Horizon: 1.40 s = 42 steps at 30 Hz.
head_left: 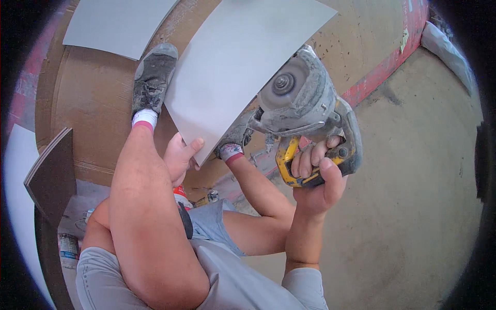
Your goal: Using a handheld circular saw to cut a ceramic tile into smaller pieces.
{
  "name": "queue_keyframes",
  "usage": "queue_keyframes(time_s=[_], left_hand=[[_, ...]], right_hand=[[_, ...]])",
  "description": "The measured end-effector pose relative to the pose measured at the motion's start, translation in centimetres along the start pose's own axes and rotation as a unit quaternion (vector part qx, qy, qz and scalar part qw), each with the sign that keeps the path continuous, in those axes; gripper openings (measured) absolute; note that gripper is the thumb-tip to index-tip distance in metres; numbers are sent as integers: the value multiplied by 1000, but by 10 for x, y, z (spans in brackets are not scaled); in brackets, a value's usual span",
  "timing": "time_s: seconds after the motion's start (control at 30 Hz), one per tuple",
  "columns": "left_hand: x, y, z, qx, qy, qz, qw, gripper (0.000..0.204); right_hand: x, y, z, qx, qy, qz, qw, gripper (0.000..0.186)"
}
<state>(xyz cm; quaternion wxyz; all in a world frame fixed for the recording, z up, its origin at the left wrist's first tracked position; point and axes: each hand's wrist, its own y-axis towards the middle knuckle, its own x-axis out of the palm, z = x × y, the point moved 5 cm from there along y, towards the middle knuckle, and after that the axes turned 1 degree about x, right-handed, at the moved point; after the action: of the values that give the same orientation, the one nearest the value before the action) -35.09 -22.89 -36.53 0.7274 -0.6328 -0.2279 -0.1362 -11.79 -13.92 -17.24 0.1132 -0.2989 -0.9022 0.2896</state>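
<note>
My left hand (182,156) reaches out from behind my left leg and grips the near corner of a large white tile (235,67), thumb on top. The tile slants up and away between my shoes, its left side beside my left shoe (154,77). In my right hand (321,168) is a dusty yellow-and-grey handheld circular saw (330,119), fingers wrapped through its handle. The round blade (287,85) lies along the tile's right edge; I cannot tell whether it touches. Part of my right shoe (237,132) is hidden by the tile and saw.
Brown cardboard (93,88) covers the floor beneath my feet. Another white panel (113,26) lies at the far left. Several dark-backed boards (51,170) lean at the left, near a small container (68,248). A red strip (382,75) borders the dusty floor (413,181) at right.
</note>
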Motion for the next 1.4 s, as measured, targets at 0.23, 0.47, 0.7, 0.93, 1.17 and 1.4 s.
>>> queue_keyframes(time_s=[0.23, 0.47, 0.7, 0.93, 1.17, 1.4], left_hand=[[-3, -1, -3, 2, 10, 9, 1000, 54], [-1, -1, -3, -1, 11, 8, 1000, 55], [-2, 1, -3, 0, 7, 17, 1000, 55], [-2, -3, 0, -4, 8, 19, 1000, 56], [-2, -2, 1, -3, 6, 9, 1000, 57], [1, -3, 5, 2, 2, 1, 1000, 55]], right_hand=[[0, -4, 3, 6, 7, 10, 1000, 33], [1, -7, 2, -2, -7, -37, 999, 35], [2, -8, 2, 0, -8, -25, 1000, 36], [3, -8, 3, 3, -12, -34, 999, 37], [3, -10, 3, 8, -2, -37, 999, 38], [4, -11, 3, 5, -5, -30, 1000, 39]])
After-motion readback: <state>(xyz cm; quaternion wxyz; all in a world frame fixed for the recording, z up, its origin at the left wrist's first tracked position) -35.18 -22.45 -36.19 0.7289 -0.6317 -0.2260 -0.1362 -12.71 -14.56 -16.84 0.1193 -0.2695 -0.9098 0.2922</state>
